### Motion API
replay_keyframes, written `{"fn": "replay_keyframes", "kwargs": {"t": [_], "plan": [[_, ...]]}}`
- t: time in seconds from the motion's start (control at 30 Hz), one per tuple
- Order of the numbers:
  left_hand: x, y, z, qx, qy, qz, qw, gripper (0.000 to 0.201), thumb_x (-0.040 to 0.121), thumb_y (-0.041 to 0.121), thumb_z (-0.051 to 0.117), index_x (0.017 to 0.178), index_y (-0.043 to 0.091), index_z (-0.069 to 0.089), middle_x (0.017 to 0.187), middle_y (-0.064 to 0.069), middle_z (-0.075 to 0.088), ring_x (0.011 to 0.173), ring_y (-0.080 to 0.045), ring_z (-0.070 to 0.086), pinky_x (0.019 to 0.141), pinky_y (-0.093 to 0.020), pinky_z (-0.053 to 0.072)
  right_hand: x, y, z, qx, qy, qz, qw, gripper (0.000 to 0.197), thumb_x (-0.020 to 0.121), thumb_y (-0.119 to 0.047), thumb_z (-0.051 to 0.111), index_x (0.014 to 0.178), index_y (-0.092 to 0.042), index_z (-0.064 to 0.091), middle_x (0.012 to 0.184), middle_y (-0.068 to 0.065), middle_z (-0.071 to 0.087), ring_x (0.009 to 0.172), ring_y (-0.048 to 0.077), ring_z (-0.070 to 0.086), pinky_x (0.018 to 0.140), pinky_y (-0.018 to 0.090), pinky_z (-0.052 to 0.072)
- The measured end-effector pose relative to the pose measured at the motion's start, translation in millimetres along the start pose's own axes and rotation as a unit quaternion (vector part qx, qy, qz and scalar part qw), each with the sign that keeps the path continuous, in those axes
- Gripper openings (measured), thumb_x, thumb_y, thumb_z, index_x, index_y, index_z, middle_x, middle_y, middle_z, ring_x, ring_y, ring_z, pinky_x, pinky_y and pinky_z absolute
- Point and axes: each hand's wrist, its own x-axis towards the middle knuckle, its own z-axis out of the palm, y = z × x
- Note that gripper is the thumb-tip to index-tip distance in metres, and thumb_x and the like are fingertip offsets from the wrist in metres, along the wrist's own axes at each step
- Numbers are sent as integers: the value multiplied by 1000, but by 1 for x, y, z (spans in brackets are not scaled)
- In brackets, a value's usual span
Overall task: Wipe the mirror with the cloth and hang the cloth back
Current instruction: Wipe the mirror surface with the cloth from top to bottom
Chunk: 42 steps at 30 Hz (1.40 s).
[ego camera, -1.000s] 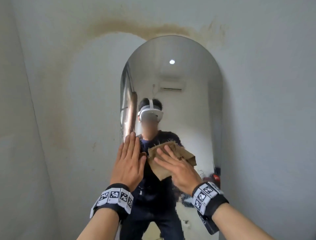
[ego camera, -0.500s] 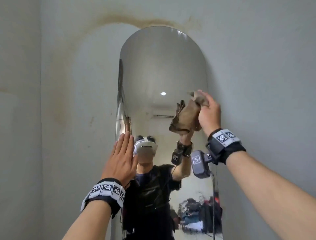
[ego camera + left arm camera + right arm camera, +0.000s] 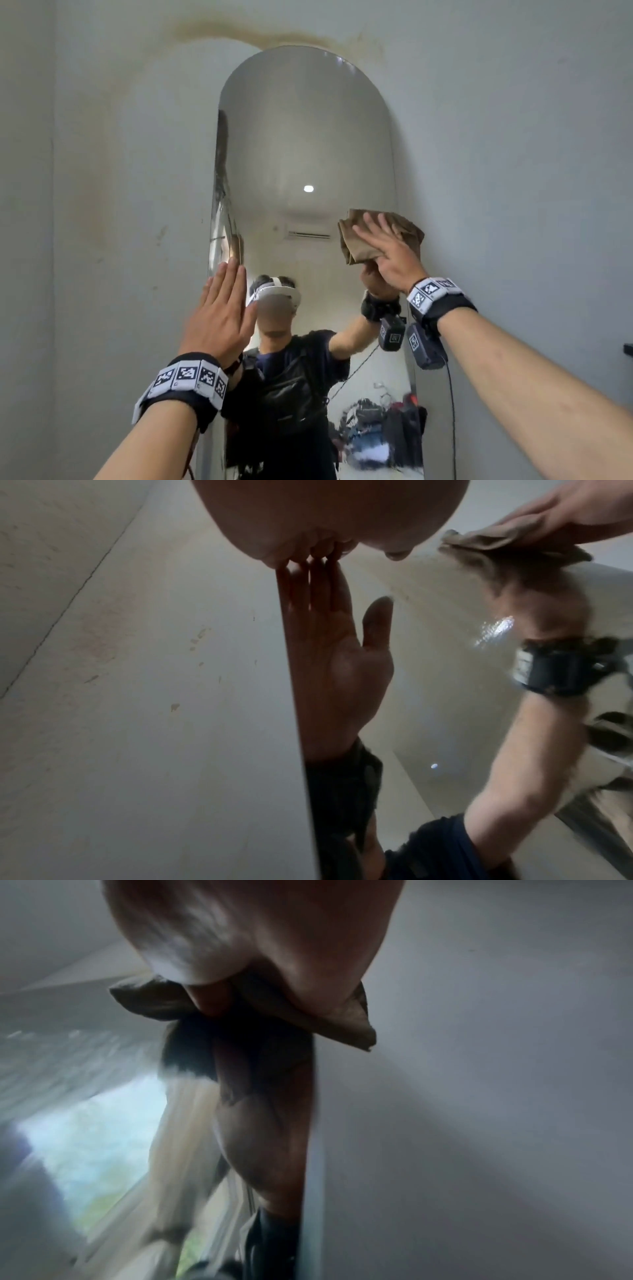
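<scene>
While the left hand (image 3: 219, 318) stays flat, the right hand (image 3: 388, 253) now presses the cloth (image 3: 363, 240) lower, fingers spread.

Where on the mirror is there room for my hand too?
The mirror is bare above the cloth, up to its arched top. The middle strip between the left hand and right hand is free too. Both side edges are crowded.

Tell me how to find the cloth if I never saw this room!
Look at the tall arched mirror on the grey wall. Near its right edge, the right hand presses a crumpled brown cloth flat against the glass. It's the only brown, wrinkly thing there.
</scene>
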Motion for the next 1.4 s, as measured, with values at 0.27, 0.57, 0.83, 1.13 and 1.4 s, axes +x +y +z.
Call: {"fn": "replay_keyframes", "kwargs": {"t": [0.27,0.57,0.83,1.13,1.4], "plan": [[-21,6,5,15,-13,-2,1000,70,94,54,7,152,16,-5,160,-1,-13,146,-12,-19,120,-33,-7,-150,13,24,35,-92,33,995,81,82,15,38,140,-42,37,152,-30,14,142,-9,-4,109,8,5],[-46,12,-3,22,-42,-5,999,79,88,62,-2,151,14,-4,159,-1,-12,145,-11,-19,119,-30,-9,-167,-29,-3,122,-17,128,984,53,92,5,38,126,-30,59,118,-8,62,115,11,57,94,23,49],[-47,16,-16,-3,-86,-16,996,76,84,64,-4,146,20,-14,154,6,-22,140,-8,-27,116,-26,-10,11,-60,-68,130,312,150,929,62,81,11,37,131,-17,58,130,4,60,120,21,54,96,13,36],[-49,23,-21,-6,-103,-35,994,62,99,51,14,142,22,-19,153,5,-27,139,-9,-28,114,-25,-13,12,-63,19,-80,-90,23,992,79,86,9,38,149,-37,23,161,-4,-5,147,24,-11,120,47,-2],[-62,16,-8,3,-83,-23,996,66,100,49,21,150,19,-10,157,5,-19,142,-10,-23,115,-26,-11,-146,-66,82,-6,-148,-24,989,87,82,11,36,146,-46,22,155,-28,-10,140,-2,-24,112,35,5]]}}
